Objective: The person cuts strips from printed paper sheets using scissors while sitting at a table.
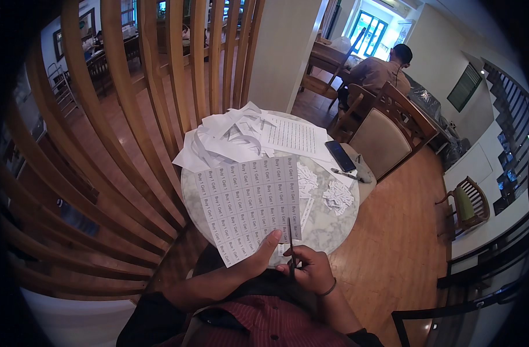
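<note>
My left hand (266,253) grips a printed paper sheet (251,204) by its lower edge, thumb on top. Ruled lines divide the sheet into many small boxes with repeated print. My right hand (310,269) holds a pair of dark scissors (291,256) pointing away from me. Their blades lie along the sheet's right-hand column, at its lower right edge. Beneath and beyond the sheet is a round marble-topped table (329,234). Small cut paper slips lie in one heap (339,198) on the right and another heap (307,180) partly behind the sheet.
Paper offcuts (221,139) pile up at the table's far left, beside a printed sheet (292,136). A smartphone (340,156) and a pen (347,174) lie at the right. Wooden slats (151,82) rise on the left. A padded chair (381,134) and a seated person (379,73) are beyond.
</note>
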`<state>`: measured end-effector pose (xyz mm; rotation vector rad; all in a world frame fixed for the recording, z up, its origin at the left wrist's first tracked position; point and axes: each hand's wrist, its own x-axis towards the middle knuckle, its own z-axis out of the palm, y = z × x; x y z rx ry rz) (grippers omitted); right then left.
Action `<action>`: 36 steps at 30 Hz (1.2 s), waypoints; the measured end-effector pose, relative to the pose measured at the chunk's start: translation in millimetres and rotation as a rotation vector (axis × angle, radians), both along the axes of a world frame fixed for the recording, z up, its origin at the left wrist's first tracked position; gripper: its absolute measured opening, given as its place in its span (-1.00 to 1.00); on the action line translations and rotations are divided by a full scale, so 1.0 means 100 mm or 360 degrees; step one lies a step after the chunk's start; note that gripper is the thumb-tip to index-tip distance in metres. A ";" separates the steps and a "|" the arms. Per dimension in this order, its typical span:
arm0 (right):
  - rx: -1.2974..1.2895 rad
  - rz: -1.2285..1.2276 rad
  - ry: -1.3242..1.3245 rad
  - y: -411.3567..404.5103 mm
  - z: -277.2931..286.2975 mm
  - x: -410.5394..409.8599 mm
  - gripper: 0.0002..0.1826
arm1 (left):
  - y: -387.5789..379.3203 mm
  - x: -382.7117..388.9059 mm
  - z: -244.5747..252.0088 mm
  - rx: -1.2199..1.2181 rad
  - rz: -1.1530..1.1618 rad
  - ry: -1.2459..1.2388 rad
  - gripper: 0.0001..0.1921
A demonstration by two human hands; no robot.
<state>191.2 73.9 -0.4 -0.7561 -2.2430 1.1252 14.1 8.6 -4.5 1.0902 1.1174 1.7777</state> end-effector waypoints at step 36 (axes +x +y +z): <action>-0.0066 -0.0020 0.0052 0.03 -0.04 -0.01 -0.54 | -0.04 0.04 -0.13 -0.0092 -0.0217 -0.0010 -0.69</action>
